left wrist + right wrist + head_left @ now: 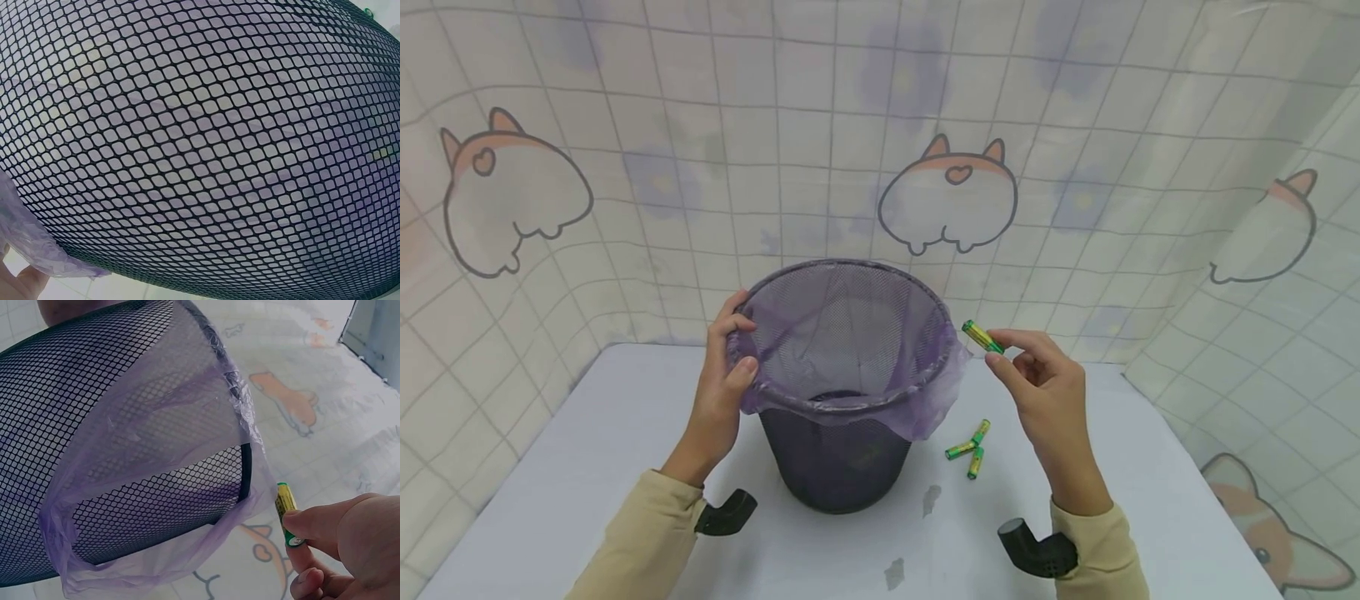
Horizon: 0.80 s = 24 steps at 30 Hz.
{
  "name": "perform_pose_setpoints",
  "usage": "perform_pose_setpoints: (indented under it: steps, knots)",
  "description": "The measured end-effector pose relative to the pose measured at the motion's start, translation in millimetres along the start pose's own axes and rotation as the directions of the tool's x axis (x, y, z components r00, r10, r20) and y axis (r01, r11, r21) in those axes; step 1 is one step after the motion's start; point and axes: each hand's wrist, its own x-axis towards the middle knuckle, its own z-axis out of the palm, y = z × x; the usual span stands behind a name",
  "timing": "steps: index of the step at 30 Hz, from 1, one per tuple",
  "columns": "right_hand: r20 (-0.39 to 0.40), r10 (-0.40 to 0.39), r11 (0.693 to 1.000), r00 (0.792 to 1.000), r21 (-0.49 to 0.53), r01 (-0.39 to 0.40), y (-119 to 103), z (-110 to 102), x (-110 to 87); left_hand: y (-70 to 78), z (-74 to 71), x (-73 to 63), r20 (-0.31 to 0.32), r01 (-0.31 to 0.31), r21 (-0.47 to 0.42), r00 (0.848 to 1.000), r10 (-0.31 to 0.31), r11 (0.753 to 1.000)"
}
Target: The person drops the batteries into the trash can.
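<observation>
A black mesh wastebasket stands on the table, lined with a thin purple plastic bag folded over its rim. My left hand grips the rim and bag at the left side, thumb outside the near edge. In my right hand, thumb and fingertips pinch a green and yellow battery just right of the rim. The right wrist view shows that battery beside the bag's edge. Three similar batteries lie touching on the table below. Mesh fills the left wrist view.
The white table has two grey patches near its front. Behind and on both sides hangs a checked sheet with cartoon corgi prints. Black wrist devices sit at both sleeves.
</observation>
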Motion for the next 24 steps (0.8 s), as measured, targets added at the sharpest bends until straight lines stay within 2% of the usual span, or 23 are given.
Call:
perform_pose_setpoints:
  steps: [8,17,24]
  knots:
    - [0.004,-0.034,0.999,0.999,0.0,0.034,-2.5,1.3,-1.3,-1.0,-0.9,-0.4,0.005,-0.018,0.046,1.0,0.017,0.999]
    - [0.02,-0.051,0.998,0.999,0.05,0.049,-7.6,6.1,1.0,-2.7,-1.5,1.6,0.004,-0.011,0.046,1.0,0.011,0.999]
    - [0.018,-0.059,0.997,0.998,0.042,0.059,-11.3,9.2,1.3,-1.3,-2.2,-0.6,-0.007,0.005,0.045,1.0,-0.005,0.999]
